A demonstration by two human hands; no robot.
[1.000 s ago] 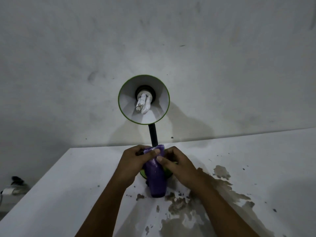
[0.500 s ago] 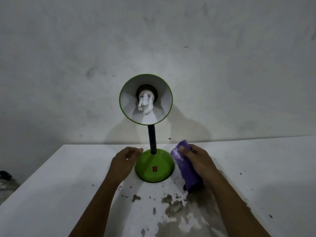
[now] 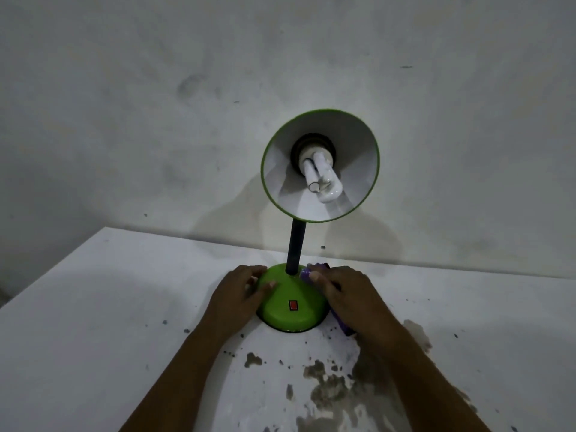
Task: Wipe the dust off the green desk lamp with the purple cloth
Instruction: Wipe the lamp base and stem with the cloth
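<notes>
We steadied the green desk lamp with its round domed plastic base (image 3: 288, 299) on the scuffed white bench (image 3: 93, 307), our left hand (image 3: 238, 293) spread loosely against the base's near-left flank, fingers curved and holding nothing, thumb resting on the green dome. Our right hand (image 3: 349, 296) pressed the folded purple cloth (image 3: 307, 273) onto the opposite shoulder of the base, just beside the black stem (image 3: 296, 247); most of the cloth lay hidden beneath the palm, a dark end showing under the wrist. The red rocker switch (image 3: 293, 305) sat between the two hands, on the side of the dome facing us.

The risks, as we judged them, started with that switch: a sweep of the cloth across the front of the dome could press it and flick the lamp on. The green-rimmed white-lined conical shade (image 3: 320, 165) with its bare white folded-tube bulb (image 3: 321, 179) stood high above the hands and leaned our way, so a hard push on the base, or a knock to the stem, could tip the top-heavy lamp if the left hand eased off. Below the right wrist, brown patches (image 3: 324, 388) of flaked or stained surface marked the bench; a trailing cloth end could pick up that grit and smear it back onto the green plastic.
</notes>
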